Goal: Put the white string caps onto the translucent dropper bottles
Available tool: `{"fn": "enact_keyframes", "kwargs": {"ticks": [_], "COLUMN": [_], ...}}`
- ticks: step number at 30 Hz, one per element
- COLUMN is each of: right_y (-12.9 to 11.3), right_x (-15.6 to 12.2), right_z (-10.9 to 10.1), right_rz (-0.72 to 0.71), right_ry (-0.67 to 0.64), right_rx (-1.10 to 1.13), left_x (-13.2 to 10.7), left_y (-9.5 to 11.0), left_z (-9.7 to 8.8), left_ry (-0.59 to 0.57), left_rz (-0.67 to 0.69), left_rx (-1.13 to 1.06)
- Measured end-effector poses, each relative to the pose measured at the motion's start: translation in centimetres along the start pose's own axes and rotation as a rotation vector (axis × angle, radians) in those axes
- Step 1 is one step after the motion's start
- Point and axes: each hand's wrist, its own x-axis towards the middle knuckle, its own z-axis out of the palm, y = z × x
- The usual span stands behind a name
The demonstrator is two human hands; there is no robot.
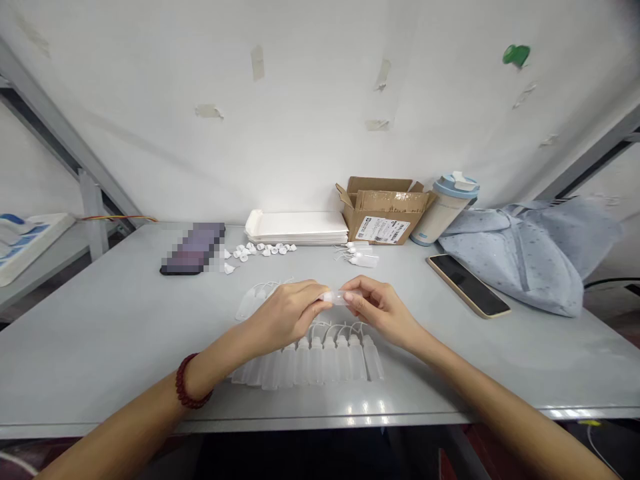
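Note:
Both my hands meet above the middle of the grey table (100,333). My left hand (285,312) and my right hand (377,303) pinch the two ends of one small translucent plastic bottle (336,297), held sideways between the fingertips. Just below the hands lies a row of several similar bottles (325,357) side by side, each with a cap on a thin tether. A few more bottles (253,297) lie behind my left hand. Small white caps (260,250) are scattered further back, and some finished bottles (361,253) lie near the box.
A dark phone (193,250) lies at the back left, a stack of white bags (297,228) at the back centre. A cardboard box (383,210), a lidded cup (443,210), a second phone (467,285) and a light blue cloth bag (525,250) stand to the right.

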Motion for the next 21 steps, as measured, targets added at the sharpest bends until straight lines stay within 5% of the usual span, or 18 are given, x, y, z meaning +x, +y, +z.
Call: {"fn": "enact_keyframes", "kwargs": {"ticks": [4, 9, 14, 21], "right_y": [-0.2, -0.2, 0.1, -0.1], "right_x": [0.0, -0.1, -0.4, -0.5], "right_z": [0.0, 0.1, 0.2, -0.1], "right_rz": [0.031, -0.025, -0.239, -0.312], "right_ry": [-0.009, 0.019, 0.084, 0.097], "right_rx": [0.068, 0.004, -0.209, -0.318], "left_x": [0.0, 0.4, 0.5, 0.6], "left_y": [-0.3, 0.5, 1.0, 1.4], "left_z": [0.1, -0.9, -1.3, -1.0], "left_ry": [0.044, -0.098, -0.174, -0.133], "left_rz": [0.044, -0.197, -0.334, -0.262], "left_rx": [0.028, -0.208, -0.384, -0.279]}}
